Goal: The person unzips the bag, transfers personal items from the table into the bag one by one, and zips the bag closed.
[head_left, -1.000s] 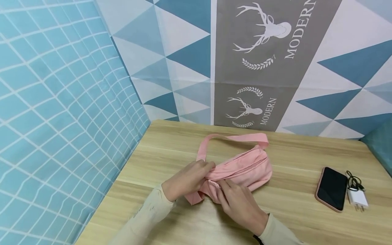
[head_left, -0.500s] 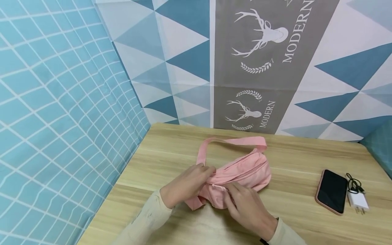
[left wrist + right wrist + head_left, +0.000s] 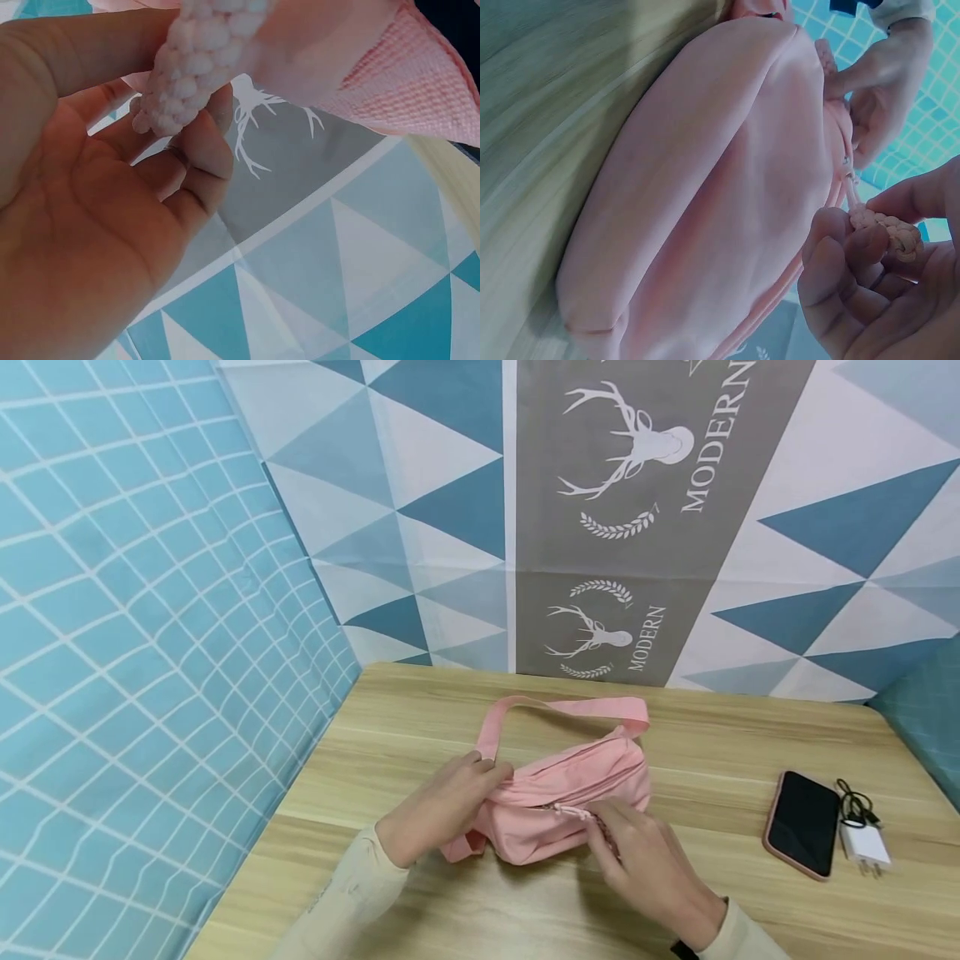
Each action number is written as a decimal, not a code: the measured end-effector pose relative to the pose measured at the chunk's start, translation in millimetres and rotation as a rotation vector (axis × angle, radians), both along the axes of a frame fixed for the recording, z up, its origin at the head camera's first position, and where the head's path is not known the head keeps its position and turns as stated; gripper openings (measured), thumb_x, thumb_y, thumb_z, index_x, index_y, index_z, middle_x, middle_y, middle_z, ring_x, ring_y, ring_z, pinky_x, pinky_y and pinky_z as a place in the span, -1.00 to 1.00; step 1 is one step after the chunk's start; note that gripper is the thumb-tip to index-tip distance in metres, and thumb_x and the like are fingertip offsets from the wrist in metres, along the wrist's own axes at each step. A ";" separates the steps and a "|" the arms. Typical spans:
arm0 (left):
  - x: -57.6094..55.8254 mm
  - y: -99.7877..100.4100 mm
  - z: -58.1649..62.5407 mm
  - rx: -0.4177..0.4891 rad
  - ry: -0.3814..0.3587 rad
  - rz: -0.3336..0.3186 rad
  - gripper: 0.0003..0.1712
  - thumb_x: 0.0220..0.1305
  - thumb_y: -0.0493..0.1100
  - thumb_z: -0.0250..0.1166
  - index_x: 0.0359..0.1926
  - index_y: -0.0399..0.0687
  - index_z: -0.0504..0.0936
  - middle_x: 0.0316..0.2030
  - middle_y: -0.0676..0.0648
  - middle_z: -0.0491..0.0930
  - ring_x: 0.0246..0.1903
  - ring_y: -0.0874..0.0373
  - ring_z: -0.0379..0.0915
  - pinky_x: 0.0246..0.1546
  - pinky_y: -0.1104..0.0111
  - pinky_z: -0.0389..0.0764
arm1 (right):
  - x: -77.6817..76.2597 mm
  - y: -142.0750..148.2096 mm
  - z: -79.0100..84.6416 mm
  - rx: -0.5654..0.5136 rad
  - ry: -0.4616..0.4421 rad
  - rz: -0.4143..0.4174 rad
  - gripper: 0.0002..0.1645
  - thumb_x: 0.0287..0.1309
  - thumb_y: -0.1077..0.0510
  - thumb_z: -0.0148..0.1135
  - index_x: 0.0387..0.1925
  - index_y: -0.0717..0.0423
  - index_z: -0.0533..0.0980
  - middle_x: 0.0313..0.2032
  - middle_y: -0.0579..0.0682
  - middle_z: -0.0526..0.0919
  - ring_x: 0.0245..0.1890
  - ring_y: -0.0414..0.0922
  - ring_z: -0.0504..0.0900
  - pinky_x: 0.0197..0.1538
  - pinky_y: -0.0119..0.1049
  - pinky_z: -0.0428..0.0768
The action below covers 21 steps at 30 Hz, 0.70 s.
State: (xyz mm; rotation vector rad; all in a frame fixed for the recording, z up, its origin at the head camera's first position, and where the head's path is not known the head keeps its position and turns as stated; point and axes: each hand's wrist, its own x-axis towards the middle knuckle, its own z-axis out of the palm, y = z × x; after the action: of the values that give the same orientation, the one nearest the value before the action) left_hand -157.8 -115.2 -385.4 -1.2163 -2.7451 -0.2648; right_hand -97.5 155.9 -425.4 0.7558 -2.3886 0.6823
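Observation:
A pink waist bag (image 3: 536, 839) lies on the wooden table, its strap (image 3: 491, 727) looped out behind it. At the bag's left end is my left hand (image 3: 446, 797). The left wrist view shows its thumb and fingers around a knobbly, pale pink braided zipper pull (image 3: 199, 67). My right hand (image 3: 652, 852) is at the front of the bag, right of the middle. Between its thumb and fingers, in the right wrist view, it pinches another braided zipper pull (image 3: 889, 229), whose cord stretches back to the zipper. The bag's inside is hidden.
Right of the bag lies a phone (image 3: 804, 822) in a pink case, screen up. Beside it are a white charger plug (image 3: 865, 843) and a coiled black cable (image 3: 855, 806). Patterned sheets (image 3: 450, 527) hang behind the table and along its left side.
My right hand has moved to the right along the bag's front with the zipper pull, and the zipper slider has followed. My left hand stays at the bag's left end.

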 end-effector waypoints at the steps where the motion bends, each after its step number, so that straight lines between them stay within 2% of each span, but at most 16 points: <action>1: -0.2 -0.5 -0.2 -0.002 0.002 0.003 -0.14 -0.51 -0.20 0.67 -0.05 0.10 0.44 -0.24 0.09 0.59 -0.28 0.14 0.34 -0.16 0.30 0.44 | 0.0 2.2 0.0 0.000 -0.001 -0.003 -0.91 0.21 0.24 0.21 -0.29 0.08 0.63 -0.36 -0.20 0.63 -0.46 -0.39 0.51 -0.49 -0.50 0.47; 4: -0.9 -1.8 -1.1 -0.014 0.016 0.016 -0.19 -0.44 -0.23 0.64 -0.03 0.12 0.47 -0.27 0.09 0.58 -0.29 0.15 0.34 -0.18 0.30 0.43 | 0.2 9.2 0.0 0.002 -0.013 -0.029 -0.92 0.21 0.24 0.22 -0.30 0.07 0.63 -0.41 -0.23 0.58 -0.51 -0.41 0.44 -0.52 -0.51 0.42; 9: -2.7 -4.1 -2.0 -0.042 0.023 0.039 -0.24 -0.38 -0.31 0.56 -0.03 0.13 0.49 -0.33 0.08 0.53 -0.29 0.13 0.36 -0.16 0.29 0.44 | 0.6 24.3 -0.4 0.008 -0.061 -0.095 -0.94 0.21 0.25 0.23 -0.32 0.05 0.61 -0.52 -0.31 0.39 -0.60 -0.44 0.29 -0.59 -0.52 0.26; 14: -4.7 -6.2 -1.5 -0.058 0.051 0.055 -0.19 -0.47 -0.26 0.62 -0.03 0.14 0.53 -0.32 0.07 0.53 -0.27 0.11 0.41 -0.13 0.26 0.46 | -1.7 42.6 -3.0 0.029 -0.087 -0.167 -0.93 0.17 0.26 0.28 -0.29 0.08 0.62 -0.57 -0.32 0.31 -0.64 -0.46 0.21 -0.61 -0.49 0.21; 21: -5.1 -8.0 -1.3 -0.056 0.073 0.061 -0.08 -0.65 -0.27 0.67 -0.04 0.14 0.52 -0.34 0.05 0.48 -0.23 0.08 0.44 -0.11 0.22 0.46 | -7.1 68.2 -7.0 0.043 -0.146 -0.260 -0.91 0.14 0.25 0.30 -0.28 0.09 0.65 -0.56 -0.27 0.35 -0.64 -0.42 0.21 -0.61 -0.44 0.21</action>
State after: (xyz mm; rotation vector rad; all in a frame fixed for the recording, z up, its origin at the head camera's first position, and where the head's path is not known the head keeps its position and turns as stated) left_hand -162.9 -123.2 -386.8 -1.1288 -2.7390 -0.1351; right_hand -104.6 224.1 -432.4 0.4118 -2.5811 0.5963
